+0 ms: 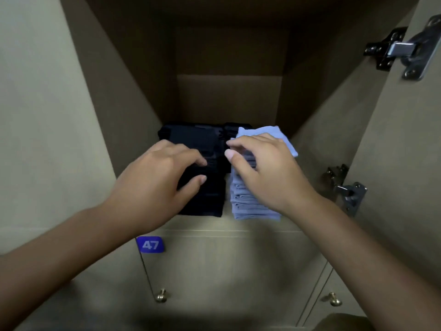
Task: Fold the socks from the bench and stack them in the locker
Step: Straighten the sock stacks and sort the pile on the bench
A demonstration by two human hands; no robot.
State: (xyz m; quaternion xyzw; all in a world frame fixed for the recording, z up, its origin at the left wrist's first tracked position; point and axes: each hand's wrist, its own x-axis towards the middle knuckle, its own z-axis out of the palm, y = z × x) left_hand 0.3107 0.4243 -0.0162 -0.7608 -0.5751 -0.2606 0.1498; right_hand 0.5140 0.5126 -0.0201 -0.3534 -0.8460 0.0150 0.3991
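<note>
Two stacks of folded socks stand side by side on the open locker's shelf (214,224). The left stack is black (210,194), the right one light blue (248,204). My left hand (157,180) lies on top of the black stack, fingers curled over its top sock and thumb against its front. My right hand (265,168) is over the blue stack, fingers bent on the top blue sock (274,134), thumb sticking out to the left. More black socks (236,130) lie behind the blue stack.
The locker's side walls close in left and right; its open door (405,139) with two metal hinges (403,47) stands at the right. Below the shelf are closed locker doors with brass knobs (161,296) and a blue tag "47" (150,244).
</note>
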